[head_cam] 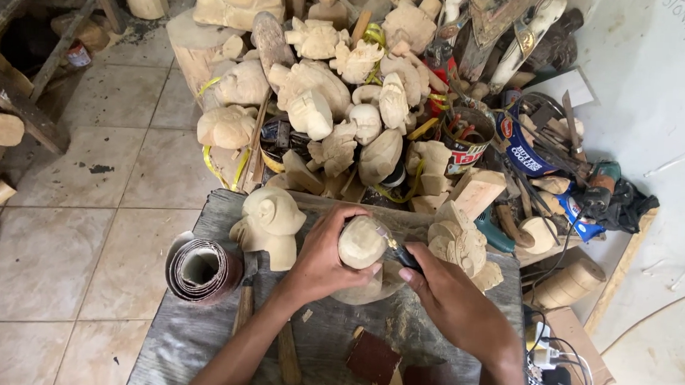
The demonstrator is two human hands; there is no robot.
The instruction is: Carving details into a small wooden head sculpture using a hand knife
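My left hand [322, 255] grips a pale, rounded wooden carving [362, 243] and steadies it over the grey workboard [194, 335]. My right hand [448, 295] holds a small rotary carving tool [402, 255] with a dark body, its tip touching the right side of the carving. A second carved wooden head [269, 221] stands just left of my left hand. A flat carved flower-like piece [460, 245] lies to the right, beside my right hand.
A roll of sandpaper [200, 269] lies at the board's left edge, with chisel handles [244, 303] beside it. Dark red sandpaper pieces [373, 360] lie near me. A heap of unfinished wooden carvings [339, 99] rises behind the board. Tins, tools and cables [552, 360] crowd the right.
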